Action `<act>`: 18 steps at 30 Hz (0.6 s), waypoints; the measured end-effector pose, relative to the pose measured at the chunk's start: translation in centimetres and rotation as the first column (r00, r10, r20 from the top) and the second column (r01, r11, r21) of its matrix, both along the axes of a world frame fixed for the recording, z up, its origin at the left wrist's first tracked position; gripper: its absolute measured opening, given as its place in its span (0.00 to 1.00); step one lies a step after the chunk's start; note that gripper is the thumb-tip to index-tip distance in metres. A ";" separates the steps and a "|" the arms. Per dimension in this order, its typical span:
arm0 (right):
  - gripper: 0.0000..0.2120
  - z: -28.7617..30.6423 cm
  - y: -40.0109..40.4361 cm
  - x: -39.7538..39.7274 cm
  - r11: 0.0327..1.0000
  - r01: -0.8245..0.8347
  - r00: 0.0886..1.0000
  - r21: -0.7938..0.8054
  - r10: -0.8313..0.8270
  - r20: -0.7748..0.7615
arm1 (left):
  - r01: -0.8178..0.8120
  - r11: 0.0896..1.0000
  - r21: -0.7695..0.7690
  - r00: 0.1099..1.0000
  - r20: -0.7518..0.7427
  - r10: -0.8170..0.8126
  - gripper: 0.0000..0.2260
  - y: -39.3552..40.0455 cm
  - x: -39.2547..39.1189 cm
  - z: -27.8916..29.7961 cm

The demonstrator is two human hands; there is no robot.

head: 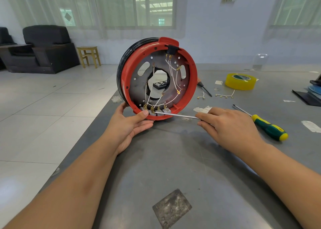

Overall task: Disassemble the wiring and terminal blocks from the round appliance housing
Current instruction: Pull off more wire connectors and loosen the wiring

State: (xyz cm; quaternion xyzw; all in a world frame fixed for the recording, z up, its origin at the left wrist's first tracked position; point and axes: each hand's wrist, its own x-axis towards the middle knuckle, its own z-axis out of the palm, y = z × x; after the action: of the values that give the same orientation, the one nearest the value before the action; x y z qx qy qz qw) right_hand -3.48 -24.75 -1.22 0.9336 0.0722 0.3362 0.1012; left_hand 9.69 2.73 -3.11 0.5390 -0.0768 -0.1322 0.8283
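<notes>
Round red housing (157, 77) stands on edge at frame centre, on the grey desk (173, 159). Left hand (129, 124) grips its lower rim, thumb by the terminal blocks (156, 111). Right hand (225, 122) fingers pinch a screwdriver shaft (177, 115), tip at the blocks.

Risk: tip slips toward the thumb; housing could roll.

Room: tiled floor, dark armchair (46, 46) and wooden stool (88, 56) upper left; yellow tape roll (240, 81), green screwdriver (268, 129) right.

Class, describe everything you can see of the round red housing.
The round housing stands on edge on the grey table, open side toward the camera. It has a red plastic-looking rim, a black outer band, and a dark metal plate with a central hole, white wires and grey terminal blocks. The left hand grips its lower rim.
</notes>
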 end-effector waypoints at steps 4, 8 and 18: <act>0.13 0.1 -0.2 0.0 1.000 -0.011 1.000 0.000 0.011 0.007 | -0.004 1.000 -0.007 1.000 -0.010 0.004 0.31 -0.1 -0.1 0.1; 0.12 0.1 -0.4 0.0 1.000 -0.006 1.000 0.009 0.006 0.016 | -0.011 1.000 0.011 1.000 -0.007 0.011 0.29 -0.2 -0.1 0.1; 0.09 0.0 -0.5 0.1 0.998 0.013 1.000 0.065 -0.013 0.001 | -0.010 1.000 -0.018 1.000 -0.027 0.009 0.34 -0.1 0.0 0.0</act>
State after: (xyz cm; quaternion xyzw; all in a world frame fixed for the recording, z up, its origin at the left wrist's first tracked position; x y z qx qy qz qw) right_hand -3.34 -25.23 -1.25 0.9366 0.0552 0.3384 0.0728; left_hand 9.66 2.67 -3.07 0.5298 -0.0644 -0.1348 0.8349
